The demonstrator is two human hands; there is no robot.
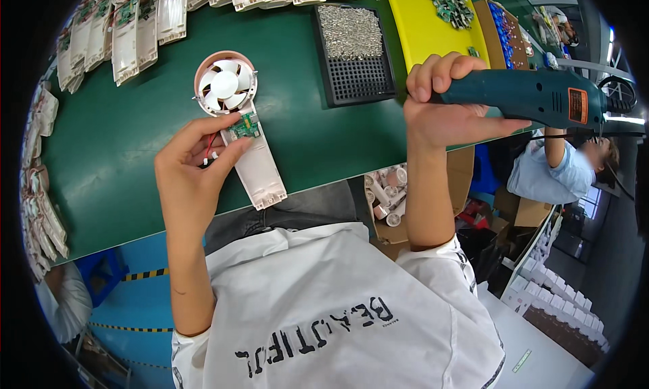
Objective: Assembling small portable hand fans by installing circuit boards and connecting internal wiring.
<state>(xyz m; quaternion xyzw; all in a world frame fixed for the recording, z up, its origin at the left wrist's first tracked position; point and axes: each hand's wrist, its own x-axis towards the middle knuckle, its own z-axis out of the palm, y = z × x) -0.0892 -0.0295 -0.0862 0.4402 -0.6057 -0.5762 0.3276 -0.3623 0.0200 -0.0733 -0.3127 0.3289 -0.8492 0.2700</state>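
Note:
A pale handheld fan housing (262, 176) lies on the green table in front of me, its round end holding a white fan (225, 85). My left hand (193, 156) pinches a small green circuit board (247, 125) against the upper part of the housing's handle. Red and dark wires with white plugs (211, 157) hang by its fingers. My right hand (436, 105) is wrapped round a dark teal electric screwdriver (520, 91), held raised above the table's right side. The screwdriver's tip is hidden behind the fingers. Its cord leaves at the right.
A black tray (356, 81) with small metal screws stands at the back. Right of it, a yellow tray (412, 24) bears circuit boards, beside a box of blue parts (501, 31). More housings (128, 44) line the far and left edges. A carton (461, 176) of fan parts sits below the table.

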